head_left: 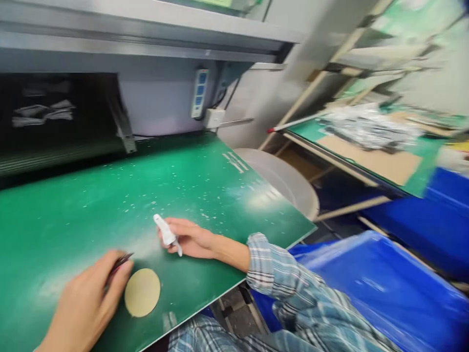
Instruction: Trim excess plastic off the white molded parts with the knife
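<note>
My left hand (93, 293) is closed over the green table, its thumb and fingers gripping a small dark pointed tool (123, 259). A hint of red shows on the tool; most of it is hidden in the palm, so its kind is unclear. To the right, my right hand (188, 238) pinches a white plastic piece (165, 231), rounded at the upper end and with a thin prong at the lower end. The piece is held above the table, apart from the tool. Between me and both hands lies a flat round yellowish disc (142, 292), close by the left fingertips.
White scraps dot the green tabletop (110, 195); thin white strips (235, 162) lie near its right edge. At the back left, a dark conveyor (62, 132) carries white pieces. A power strip (200, 93) hangs behind. Blue plastic-lined bins (384, 288) and a side table with silvery bags (370, 127) stand right.
</note>
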The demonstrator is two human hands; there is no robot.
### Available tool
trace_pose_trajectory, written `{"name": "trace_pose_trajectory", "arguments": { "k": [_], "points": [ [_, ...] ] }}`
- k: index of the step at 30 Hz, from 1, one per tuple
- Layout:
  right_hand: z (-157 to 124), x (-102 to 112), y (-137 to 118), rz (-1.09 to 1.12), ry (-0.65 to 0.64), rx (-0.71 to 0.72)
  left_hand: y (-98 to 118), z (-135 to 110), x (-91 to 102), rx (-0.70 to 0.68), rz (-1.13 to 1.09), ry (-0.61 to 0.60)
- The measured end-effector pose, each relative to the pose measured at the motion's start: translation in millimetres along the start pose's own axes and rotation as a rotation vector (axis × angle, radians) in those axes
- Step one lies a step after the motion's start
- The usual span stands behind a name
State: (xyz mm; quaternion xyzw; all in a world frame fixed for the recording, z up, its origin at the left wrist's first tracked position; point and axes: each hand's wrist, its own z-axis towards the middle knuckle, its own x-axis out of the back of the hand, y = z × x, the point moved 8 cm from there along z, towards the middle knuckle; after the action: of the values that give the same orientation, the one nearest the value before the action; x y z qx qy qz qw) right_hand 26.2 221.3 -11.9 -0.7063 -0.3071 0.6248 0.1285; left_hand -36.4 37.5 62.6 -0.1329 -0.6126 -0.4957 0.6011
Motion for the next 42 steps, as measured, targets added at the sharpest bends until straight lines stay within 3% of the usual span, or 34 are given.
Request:
{"name": "trace_pose_trajectory", "arguments": {
  "k": [8, 19, 42],
  "points": [
    [1.0, -6.6, 8.7, -0.042, 0.021, -0.023, 39.0, 44.0, -21.2, -0.091, 0.117, -0.016],
    [-0.6, -5.5, 21.9, 0.042, 0.009, -0.078, 32.8, 38.1, -29.7, -0.131, 0.116, 0.010],
    [-5.1, -5.0, 19.7, -0.001, 0.080, -0.072, 34.0, 36.3, -36.5, -0.146, 0.146, -0.016]
  ]
}}
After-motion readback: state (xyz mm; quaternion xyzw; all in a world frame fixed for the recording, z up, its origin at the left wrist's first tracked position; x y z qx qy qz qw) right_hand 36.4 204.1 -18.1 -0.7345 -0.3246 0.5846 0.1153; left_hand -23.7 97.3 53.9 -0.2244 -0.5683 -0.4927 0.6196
